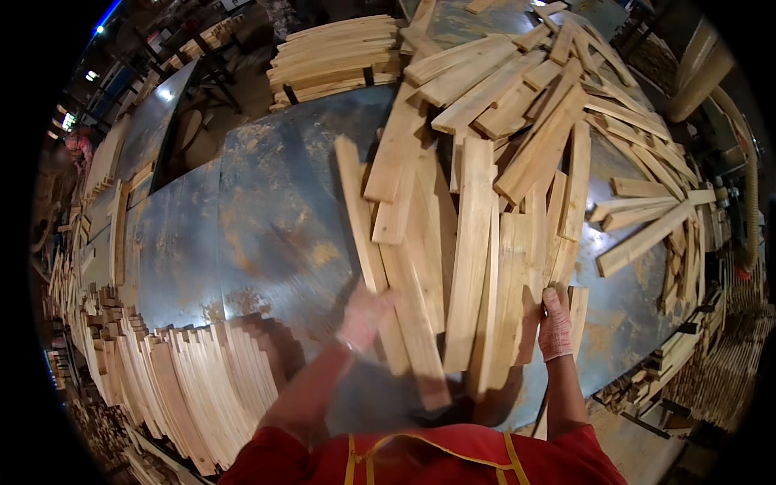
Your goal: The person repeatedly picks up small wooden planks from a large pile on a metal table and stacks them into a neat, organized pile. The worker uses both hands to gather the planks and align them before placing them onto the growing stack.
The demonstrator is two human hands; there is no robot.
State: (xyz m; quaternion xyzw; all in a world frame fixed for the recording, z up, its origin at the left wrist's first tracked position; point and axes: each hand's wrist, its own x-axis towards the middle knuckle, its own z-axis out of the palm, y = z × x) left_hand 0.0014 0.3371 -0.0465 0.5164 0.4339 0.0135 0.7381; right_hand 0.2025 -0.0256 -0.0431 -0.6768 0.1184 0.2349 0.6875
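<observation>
1. location: the loose boards [467, 259] lie overlapping on the metal bench [275, 194], between the 2 hands; a heap of boards [550, 133] lies crosswise beyond them.
2. left grip: the left hand [365, 314] is at the side of a narrow board [362, 218]. blur prevents telling whether it is clamped.
3. right grip: the right hand [555, 323] is against the boards at the right, thumb uppermost. closure cannot be told, as most fingers are out of sight.
4. risk: uneven overlap could let 1 board ride over another if both sides are pressed inward.
5. risk: boards resting on one another could slide and pinch fingers if a lower one is pulled.
6. risk: the left forearm appears near the row of boards [202, 380]; a knock could disturb it.
7. obscured: lower boards are covered by upper ones, gaps are in shadow, and the background is dark.
8. cut off: the fisheye rim bends and crops the outer stacks.
</observation>
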